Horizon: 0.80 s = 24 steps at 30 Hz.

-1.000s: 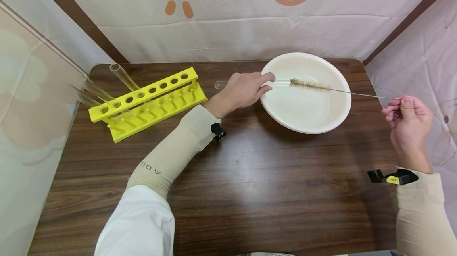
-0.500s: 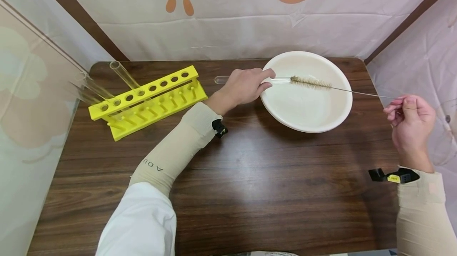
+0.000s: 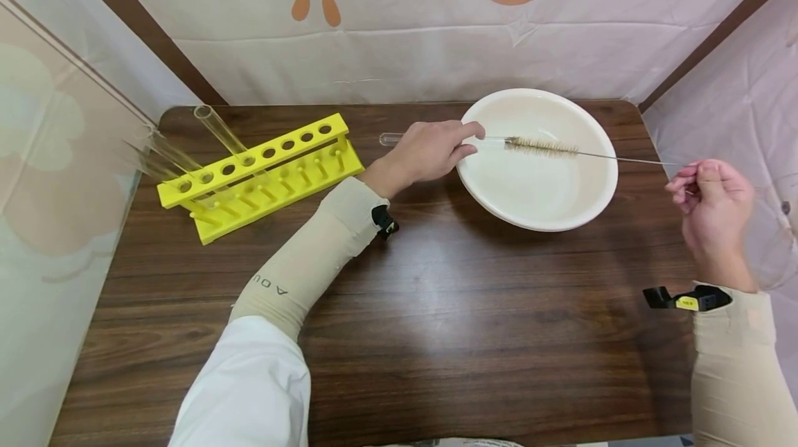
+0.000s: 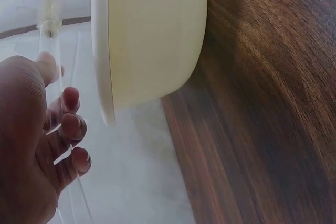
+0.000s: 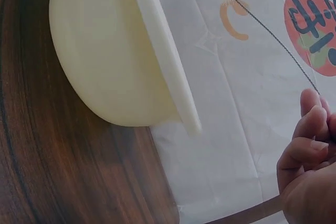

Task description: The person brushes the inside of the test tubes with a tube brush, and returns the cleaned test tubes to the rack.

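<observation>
Two hands: left hand with thumb and fingers curled round one test tube, right hand with fingertips pinched on the wire of one brush. Tube's long axis crosswise through the left fingers, closed end leftward, mouth pointing right toward the right fingers, bristle end at that mouth, wire nearly in line. Below and between the fingers, one white basin; farther left of them, one yellow rack with at least two more tubes, exact count unclear.
</observation>
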Tool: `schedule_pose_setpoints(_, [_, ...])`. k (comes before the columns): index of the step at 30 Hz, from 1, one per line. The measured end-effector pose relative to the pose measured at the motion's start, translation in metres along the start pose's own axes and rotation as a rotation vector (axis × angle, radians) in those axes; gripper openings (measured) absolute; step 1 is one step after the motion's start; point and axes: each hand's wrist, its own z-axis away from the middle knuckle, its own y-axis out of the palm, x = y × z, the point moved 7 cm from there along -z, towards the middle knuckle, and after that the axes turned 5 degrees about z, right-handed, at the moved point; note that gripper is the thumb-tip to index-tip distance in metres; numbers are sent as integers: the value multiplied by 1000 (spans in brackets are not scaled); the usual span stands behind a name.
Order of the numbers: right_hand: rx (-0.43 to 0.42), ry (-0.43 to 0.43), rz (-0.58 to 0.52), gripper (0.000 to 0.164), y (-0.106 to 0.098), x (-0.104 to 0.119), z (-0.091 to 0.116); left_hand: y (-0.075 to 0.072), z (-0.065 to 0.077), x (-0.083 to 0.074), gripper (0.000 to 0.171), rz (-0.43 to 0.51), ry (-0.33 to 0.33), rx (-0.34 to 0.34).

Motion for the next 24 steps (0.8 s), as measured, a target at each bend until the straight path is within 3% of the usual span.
schedule_pose_setpoints(17, [107,55,147,32,25,-21,5,6,-14,-27,30,7,57,22])
schedule_pose_setpoints(24, [183,77,280,31,33,-26,9,12,-20,-36,31,2,58,39])
